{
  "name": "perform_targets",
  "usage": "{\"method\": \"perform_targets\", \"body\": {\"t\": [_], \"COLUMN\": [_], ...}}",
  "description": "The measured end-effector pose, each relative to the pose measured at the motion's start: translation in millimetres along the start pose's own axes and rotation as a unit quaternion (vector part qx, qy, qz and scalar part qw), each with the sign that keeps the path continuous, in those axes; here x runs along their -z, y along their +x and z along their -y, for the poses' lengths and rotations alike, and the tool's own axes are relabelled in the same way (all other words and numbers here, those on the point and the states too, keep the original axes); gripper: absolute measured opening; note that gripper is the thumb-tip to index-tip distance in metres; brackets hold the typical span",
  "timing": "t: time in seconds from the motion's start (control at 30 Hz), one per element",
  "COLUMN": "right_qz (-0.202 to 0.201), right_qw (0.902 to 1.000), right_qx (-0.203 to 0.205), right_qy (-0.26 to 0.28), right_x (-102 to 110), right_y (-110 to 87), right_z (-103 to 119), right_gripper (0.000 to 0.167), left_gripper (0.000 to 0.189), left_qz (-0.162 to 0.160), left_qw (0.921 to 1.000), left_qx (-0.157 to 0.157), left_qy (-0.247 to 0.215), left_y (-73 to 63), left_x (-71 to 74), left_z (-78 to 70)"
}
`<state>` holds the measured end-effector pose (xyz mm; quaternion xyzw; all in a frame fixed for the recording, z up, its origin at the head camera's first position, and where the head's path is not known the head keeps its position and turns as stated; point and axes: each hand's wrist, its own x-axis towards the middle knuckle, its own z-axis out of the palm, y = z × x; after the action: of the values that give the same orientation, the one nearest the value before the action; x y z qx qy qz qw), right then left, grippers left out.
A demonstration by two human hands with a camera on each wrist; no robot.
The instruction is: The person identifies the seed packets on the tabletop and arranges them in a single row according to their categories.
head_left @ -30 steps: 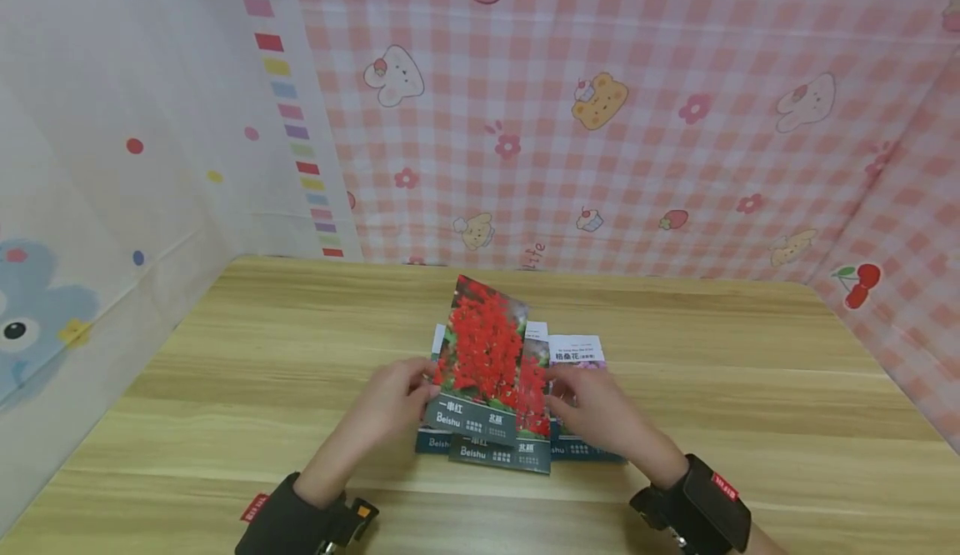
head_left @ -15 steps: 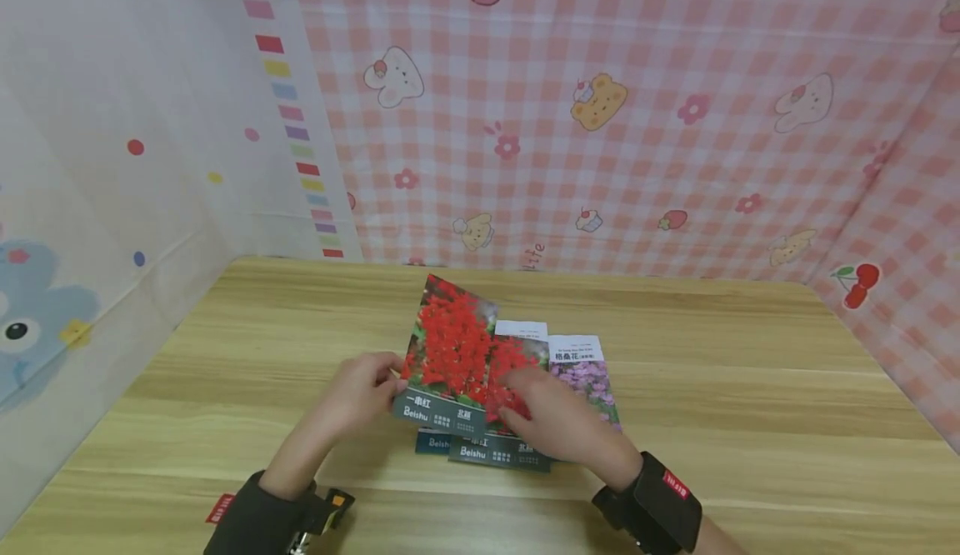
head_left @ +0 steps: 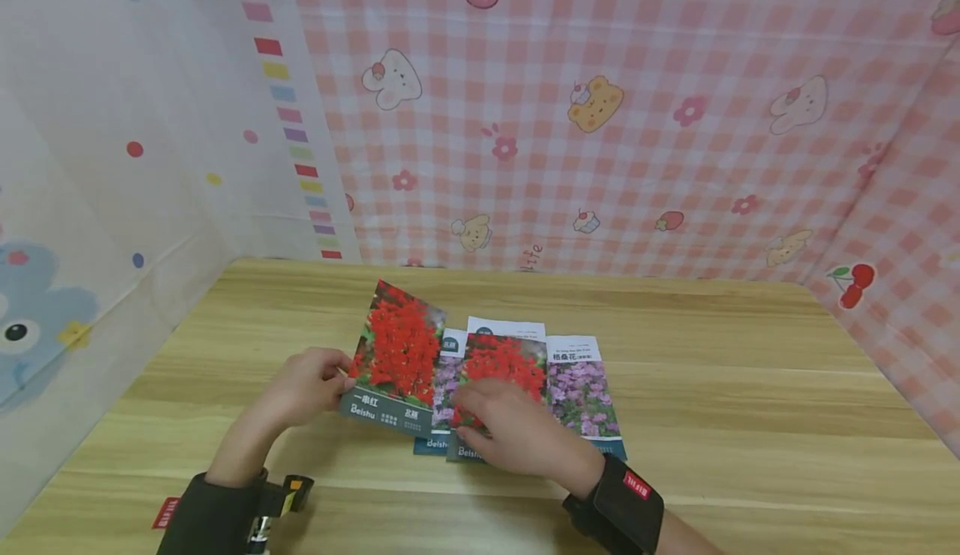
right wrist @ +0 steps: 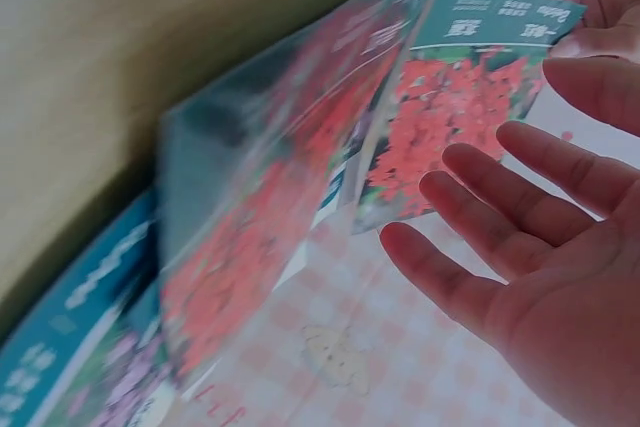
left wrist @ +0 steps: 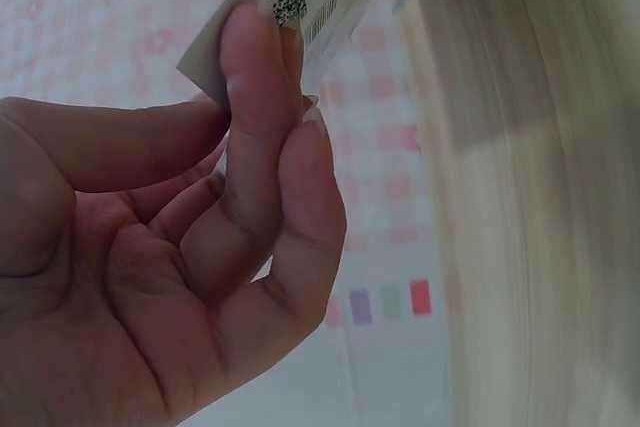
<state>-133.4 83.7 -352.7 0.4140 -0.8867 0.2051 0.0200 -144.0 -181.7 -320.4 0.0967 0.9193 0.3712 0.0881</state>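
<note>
My left hand (head_left: 303,390) pinches the lower left edge of a seed packet (head_left: 399,348) with red flowers and a dark green bottom band. Its back, with a QR code, shows between thumb and fingers in the left wrist view. The packet is raised and tilted over the left side of a small pile. My right hand (head_left: 517,434) is over a second red-flower packet (head_left: 513,355) on the pile; the right wrist view shows its fingers (right wrist: 490,222) extended, with nothing gripped. Purple-flower packets lie beneath, one (head_left: 585,397) jutting out right and another (head_left: 446,380) left.
The packets lie on a wood-grain table (head_left: 750,422). Behind stands a pink checked cloth wall (head_left: 660,155) with cartoon prints, and a white cloth (head_left: 180,122) closes the left side. Both wrists wear black bands (head_left: 622,501).
My left hand has drawn the red-flower packet leftward off the pile. My right hand has moved left from the pile's right side, across the second red packet, uncovering the right purple packet.
</note>
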Motion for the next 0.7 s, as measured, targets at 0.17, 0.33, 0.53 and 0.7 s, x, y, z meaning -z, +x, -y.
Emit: {"method": "perform_targets", "body": {"t": [0.17,0.33,0.53,0.7], "right_qz": [0.022,0.038,0.056,0.070], "right_qw": [0.9996,0.9988,0.9969,0.9942], "right_qx": [0.014,0.022,0.024,0.032], "right_qy": [-0.005,-0.021,-0.049,-0.075], "right_x": [-4.1,-12.5,-23.4,-30.5], "right_y": [12.3,24.5,36.6,44.5], "right_z": [9.5,18.4,29.1,36.8], "right_gripper": [0.033,0.033,0.037,0.042], "left_gripper": [0.013,0.016,0.018,0.018], "left_qz": [0.002,0.005,0.008,0.006], "left_qw": [0.9998,0.9991,0.9972,0.9962], "left_qx": [0.019,0.039,0.066,0.076], "left_qy": [0.008,0.018,0.033,0.041], "left_y": [-1.8,-4.1,-6.1,-7.7], "left_x": [10.5,20.4,29.6,34.1], "left_z": [14.7,27.7,42.0,51.6]}}
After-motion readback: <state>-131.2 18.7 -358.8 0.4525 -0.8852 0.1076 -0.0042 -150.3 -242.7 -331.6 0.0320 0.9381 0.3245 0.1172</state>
